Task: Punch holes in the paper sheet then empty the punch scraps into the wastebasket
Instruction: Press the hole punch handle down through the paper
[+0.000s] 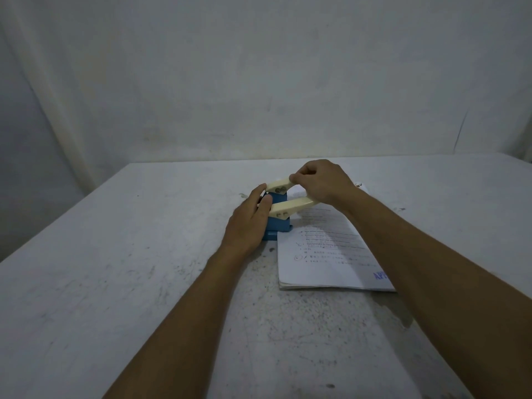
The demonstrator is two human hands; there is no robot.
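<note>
A hole punch (277, 223) with a blue body and a cream lever stands on the table (115, 283), a little beyond its middle. My left hand (247, 223) rests against the punch's left side, fingers on the blue body and the lever's hinge end. My right hand (319, 182) grips the raised cream lever from above at its right end. A printed paper sheet (325, 254) lies flat to the right of the punch, its left edge slid under the punch's mouth. My right forearm covers part of the paper. No wastebasket is in view.
The table is grey and scuffed, with a damp-looking dark patch (403, 315) at the near right. A plain pale wall (259, 82) stands close behind the table's far edge. The table's left edge runs diagonally at the left.
</note>
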